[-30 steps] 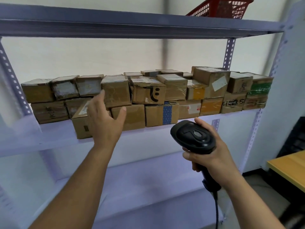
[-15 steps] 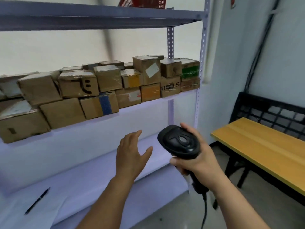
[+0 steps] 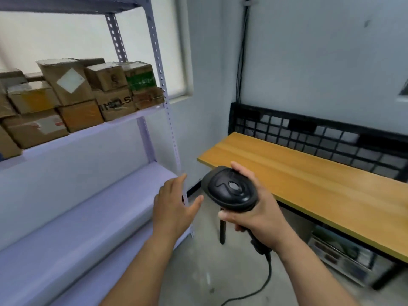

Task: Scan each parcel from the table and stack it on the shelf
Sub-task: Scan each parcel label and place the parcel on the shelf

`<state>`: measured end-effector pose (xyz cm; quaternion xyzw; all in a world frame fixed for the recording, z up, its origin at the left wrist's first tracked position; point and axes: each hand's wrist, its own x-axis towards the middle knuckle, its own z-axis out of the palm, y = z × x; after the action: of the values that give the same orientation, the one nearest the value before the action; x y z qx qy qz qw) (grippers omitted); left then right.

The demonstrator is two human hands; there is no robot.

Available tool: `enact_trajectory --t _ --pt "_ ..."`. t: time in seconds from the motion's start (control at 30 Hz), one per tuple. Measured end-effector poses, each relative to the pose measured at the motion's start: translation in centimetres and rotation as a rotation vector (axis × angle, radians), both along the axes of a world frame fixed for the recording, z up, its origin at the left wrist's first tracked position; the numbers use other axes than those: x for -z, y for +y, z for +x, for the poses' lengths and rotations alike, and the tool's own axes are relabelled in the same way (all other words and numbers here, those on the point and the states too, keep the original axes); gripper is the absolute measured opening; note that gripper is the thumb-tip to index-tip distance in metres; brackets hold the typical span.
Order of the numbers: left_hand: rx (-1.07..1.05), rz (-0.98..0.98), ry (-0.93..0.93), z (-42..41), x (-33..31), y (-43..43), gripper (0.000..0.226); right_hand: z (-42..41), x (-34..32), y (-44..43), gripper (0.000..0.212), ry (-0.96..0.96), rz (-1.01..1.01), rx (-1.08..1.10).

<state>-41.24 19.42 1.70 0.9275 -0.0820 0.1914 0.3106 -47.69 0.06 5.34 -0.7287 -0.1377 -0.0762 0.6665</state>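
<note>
Here the right hand [image 3: 258,215] grips a black barcode scanner [image 3: 231,189]; the left hand [image 3: 174,208] hangs open, empty, beside the shelf [image 3: 88,131] of parcels [image 3: 72,93].

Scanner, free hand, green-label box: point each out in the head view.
scanner [image 3: 231,189], head view, top of its black head.
left hand [image 3: 173,208], head view, back of the open, empty hand.
green-label box [image 3: 139,76], head view, front face, on the shelf's right end.

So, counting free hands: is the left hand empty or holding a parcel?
Empty. The left hand is open with fingers spread, touching nothing; only the right hand grips the scanner.
</note>
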Motion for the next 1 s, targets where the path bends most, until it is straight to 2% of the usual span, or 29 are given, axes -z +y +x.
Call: enact_trajectory --t 0.47,0.7,1.0 --pt "0.414 0.017 -0.01 1.6 0.5 -19.9 0.072 -5.3 0.1 -16.1 0.096 0.016 -0.042 0.446" --pt "0.654 0.02 -0.012 2.7 0.3 -32.6 0.074 -7.4 0.0 -25.5 0.093 0.029 -0.043 0.673" --pt "0.854 0.045 0.043 4.8 0.5 -49.3 0.075 -7.6 -0.5 -37.6 0.092 0.104 -0.029 0.918"
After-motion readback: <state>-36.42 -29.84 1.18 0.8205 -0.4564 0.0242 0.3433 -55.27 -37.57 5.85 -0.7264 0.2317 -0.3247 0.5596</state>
